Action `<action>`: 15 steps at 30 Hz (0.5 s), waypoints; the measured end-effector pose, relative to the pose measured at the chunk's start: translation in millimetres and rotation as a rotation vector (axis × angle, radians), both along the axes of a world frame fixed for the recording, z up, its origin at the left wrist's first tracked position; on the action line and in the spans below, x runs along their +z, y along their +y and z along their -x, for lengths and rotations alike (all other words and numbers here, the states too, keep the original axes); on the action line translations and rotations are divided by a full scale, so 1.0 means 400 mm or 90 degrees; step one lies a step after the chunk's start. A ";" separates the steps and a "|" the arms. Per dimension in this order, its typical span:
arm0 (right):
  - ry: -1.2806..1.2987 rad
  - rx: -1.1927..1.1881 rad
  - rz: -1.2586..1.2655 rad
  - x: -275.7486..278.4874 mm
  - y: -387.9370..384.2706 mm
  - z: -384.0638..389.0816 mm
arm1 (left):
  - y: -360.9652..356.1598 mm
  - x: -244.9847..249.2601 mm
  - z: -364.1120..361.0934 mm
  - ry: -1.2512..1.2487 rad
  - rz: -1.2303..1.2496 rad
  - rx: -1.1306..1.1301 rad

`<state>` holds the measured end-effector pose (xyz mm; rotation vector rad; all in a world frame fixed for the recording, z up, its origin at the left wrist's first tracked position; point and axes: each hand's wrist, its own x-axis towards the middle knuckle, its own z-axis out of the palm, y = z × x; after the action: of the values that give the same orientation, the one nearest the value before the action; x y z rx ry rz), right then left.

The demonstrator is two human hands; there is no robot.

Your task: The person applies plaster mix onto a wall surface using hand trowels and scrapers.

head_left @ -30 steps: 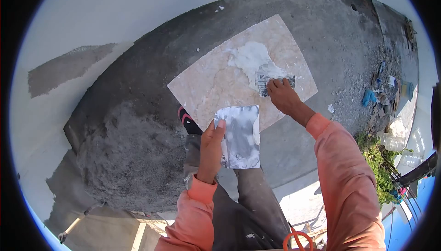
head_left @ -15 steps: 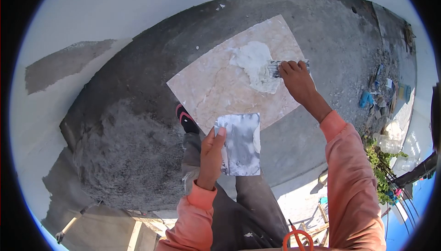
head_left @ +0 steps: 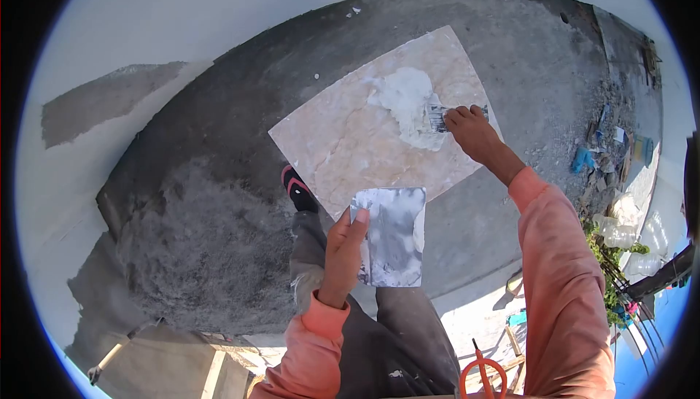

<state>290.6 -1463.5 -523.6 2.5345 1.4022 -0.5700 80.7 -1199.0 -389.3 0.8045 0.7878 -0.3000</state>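
Note:
My right hand [head_left: 469, 133] is closed on a putty knife [head_left: 437, 117] whose blade is smeared with white putty. The blade touches the right edge of a mound of wet white putty [head_left: 402, 98]. That putty lies on a pinkish marbled tile board [head_left: 350, 136] on the floor. My left hand [head_left: 344, 253] grips a rectangular metal plate [head_left: 394, 235] streaked with white, thumb on top and fingers hidden beneath. It is held in front of my legs, over the near edge of the board.
Rough grey concrete floor [head_left: 284, 93] surrounds the board. My sandalled foot [head_left: 297, 189] stands at its left corner. Rubble with blue scraps [head_left: 583, 160] and plastic bottles [head_left: 620, 233] lie to the right. Orange-handled scissors [head_left: 483, 377] are at my waist. A white wall [head_left: 168, 20] curves behind.
My left hand and the metal plate have shifted slightly right and down. The putty knife stays at the putty's right edge with little visible movement.

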 end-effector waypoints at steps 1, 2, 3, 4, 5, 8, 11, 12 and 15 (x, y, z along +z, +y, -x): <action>-0.030 -0.009 -0.024 0.037 0.009 -0.018 | 0.000 0.001 0.000 -0.010 0.008 0.001; -0.061 -0.019 -0.046 0.075 0.023 -0.034 | 0.001 0.003 -0.003 -0.005 0.004 0.000; -0.091 -0.028 -0.068 0.092 0.033 -0.040 | 0.001 0.006 -0.007 0.001 0.002 -0.002; -0.156 -0.038 -0.089 0.088 0.041 -0.041 | -0.002 0.007 -0.011 0.006 0.000 -0.002; -0.111 -0.026 -0.046 0.054 0.036 -0.026 | -0.008 0.007 -0.012 0.014 -0.004 -0.004; -0.047 0.037 0.024 -0.046 0.020 0.033 | -0.016 0.009 -0.014 0.012 -0.018 -0.014; 0.017 -0.014 0.029 0.068 0.056 -0.013 | -0.012 0.014 -0.008 0.000 -0.010 -0.005; -0.009 -0.040 0.030 0.098 0.072 -0.022 | -0.013 0.014 -0.013 0.007 0.003 0.001; -0.081 -0.053 -0.044 0.039 0.073 -0.001 | -0.023 0.013 -0.015 0.033 0.011 -0.001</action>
<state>291.0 -1434.1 -508.2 2.6419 1.3007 -0.3719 86.6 -1208.3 -384.0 0.7843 0.8324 -0.3297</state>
